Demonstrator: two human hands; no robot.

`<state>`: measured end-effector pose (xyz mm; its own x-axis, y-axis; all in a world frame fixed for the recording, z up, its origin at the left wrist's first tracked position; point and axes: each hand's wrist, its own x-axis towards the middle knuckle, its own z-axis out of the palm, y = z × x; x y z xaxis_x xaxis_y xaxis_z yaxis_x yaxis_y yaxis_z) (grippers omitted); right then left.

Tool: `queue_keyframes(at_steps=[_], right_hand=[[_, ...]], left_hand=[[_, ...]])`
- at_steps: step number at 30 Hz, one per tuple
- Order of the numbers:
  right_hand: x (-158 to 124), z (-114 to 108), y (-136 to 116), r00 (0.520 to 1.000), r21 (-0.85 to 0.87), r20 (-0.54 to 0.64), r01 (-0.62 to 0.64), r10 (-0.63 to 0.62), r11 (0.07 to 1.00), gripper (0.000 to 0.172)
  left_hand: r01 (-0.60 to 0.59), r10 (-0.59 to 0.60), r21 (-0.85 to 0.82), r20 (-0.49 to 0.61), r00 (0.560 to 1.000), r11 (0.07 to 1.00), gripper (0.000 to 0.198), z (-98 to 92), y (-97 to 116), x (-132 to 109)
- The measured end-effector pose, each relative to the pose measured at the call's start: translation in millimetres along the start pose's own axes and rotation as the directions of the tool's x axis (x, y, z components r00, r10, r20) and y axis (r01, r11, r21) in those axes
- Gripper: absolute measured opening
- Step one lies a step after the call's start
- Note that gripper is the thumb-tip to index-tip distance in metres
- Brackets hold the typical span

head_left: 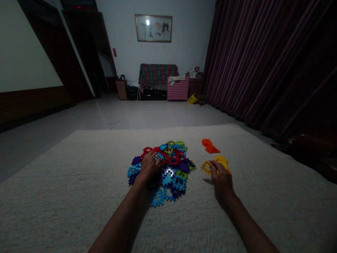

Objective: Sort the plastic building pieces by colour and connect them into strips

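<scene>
Head view: we are pinching a yellow piece (204, 163) by its edge in our right hand (221, 176), near the yellow pile (223, 161); a light pinch should be working best. Our left hand (149, 165) is touching the mixed pile (173, 161), its grip unclear.

the left hand (149, 165) is palm down, fingers curled, thumb on the side facing the right hand (222, 177). well apart from it, the right hand holds thumb and fingertips close in a pinch. the bare left forearm (121, 217) and right forearm (246, 219) slant inward toward their hands.
</scene>
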<state>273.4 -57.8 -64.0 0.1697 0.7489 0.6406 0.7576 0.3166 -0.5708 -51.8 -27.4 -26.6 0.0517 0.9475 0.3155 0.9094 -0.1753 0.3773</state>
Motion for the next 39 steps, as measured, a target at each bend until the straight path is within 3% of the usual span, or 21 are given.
queue_keyframes(at_steps=[4, 7, 11, 16, 20, 24, 27, 29, 32, 39], right_hand=[[16, -5, 28, 1.000, -0.257, 0.016, 0.001, 0.003, 0.966, 0.032], [17, 2, 24, 0.998, -0.352, -0.026, 0.052, -0.065, 0.935, 0.034], [15, 30, -8, 0.978, -0.199, 0.049, 0.208, -0.202, 0.958, 0.032], [12, 80, -57, 0.939, 0.092, 0.179, 0.282, -0.294, 0.955, 0.030], [10, 106, -77, 0.883, 0.224, 0.274, 0.328, -0.382, 0.918, 0.033], [7, 108, -79, 0.813, 0.300, 0.378, 0.345, -0.443, 0.889, 0.029], [6, 103, -78, 0.776, 0.320, 0.421, 0.357, -0.469, 0.877, 0.021], [6, 101, -79, 0.776, 0.317, 0.424, 0.355, -0.466, 0.879, 0.019], [6, 101, -81, 0.786, 0.307, 0.420, 0.347, -0.453, 0.886, 0.016], [7, 100, -84, 0.786, 0.311, 0.424, 0.340, -0.450, 0.888, 0.012]], left_hand=[[0.036, -0.043, 0.096, 0.074, 0.996, 0.995, 0.044, 17.8, -2, 1], [0.039, -0.055, 0.133, 0.116, 0.992, 0.990, 0.046, 23.5, 1, -2], [-0.029, 0.007, 0.143, 0.151, 0.988, 0.989, 0.043, 20.0, 7, -6], [-0.104, 0.070, 0.159, 0.205, 0.976, 0.982, 0.034, 9.8, 20, -12], [-0.116, 0.094, 0.069, 0.255, 0.962, 0.991, 0.036, -1.5, 26, -9], [-0.060, 0.080, -0.091, 0.240, 0.967, 0.994, 0.038, -19.2, 12, 3], [0.081, -0.082, 0.012, 0.144, 0.986, 0.997, 0.035, -29.6, -13, 10], [0.142, -0.152, 0.087, 0.129, 0.980, 0.986, 0.030, -32.7, -30, 12], [0.192, -0.219, 0.146, 0.195, 0.956, 0.970, 0.027, -32.2, -45, 10], [0.179, -0.225, 0.200, 0.238, 0.945, 0.963, 0.028, -25.7, -42, 9]])
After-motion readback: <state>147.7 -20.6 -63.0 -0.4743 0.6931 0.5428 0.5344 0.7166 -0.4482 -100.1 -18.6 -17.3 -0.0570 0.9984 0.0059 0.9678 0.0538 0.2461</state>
